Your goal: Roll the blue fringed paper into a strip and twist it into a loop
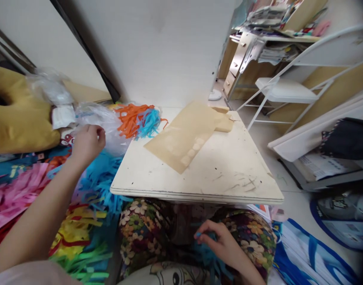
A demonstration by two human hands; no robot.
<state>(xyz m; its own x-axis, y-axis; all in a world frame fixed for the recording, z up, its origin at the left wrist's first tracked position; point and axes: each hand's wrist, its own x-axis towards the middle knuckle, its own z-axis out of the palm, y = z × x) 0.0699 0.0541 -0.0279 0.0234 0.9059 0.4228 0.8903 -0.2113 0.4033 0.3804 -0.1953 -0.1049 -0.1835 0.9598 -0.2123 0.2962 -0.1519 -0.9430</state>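
Observation:
My left hand (88,144) is raised over the left side with its fingers curled together. What it pinches, if anything, I cannot make out. Low in front of my lap, my right hand (221,241) has thumb and finger closed on a blue tissue-paper tassel (209,257), whose strips hang down. A flat tan paper sheet (189,130) lies askew on the small white table (157,182), with several pale round spots near its front edge and a folded piece at its right end. Orange fringe (134,116) and light-blue fringe (149,122) rest at the table's back left corner.
Left of the table are piles of blue fringe (101,178), pink fringe (21,186), yellow fringe (74,225) and green fringe (86,261). Clear plastic bags (101,122) and a yellow cushion (18,111) sit behind. A white folding chair (294,89) stands back right.

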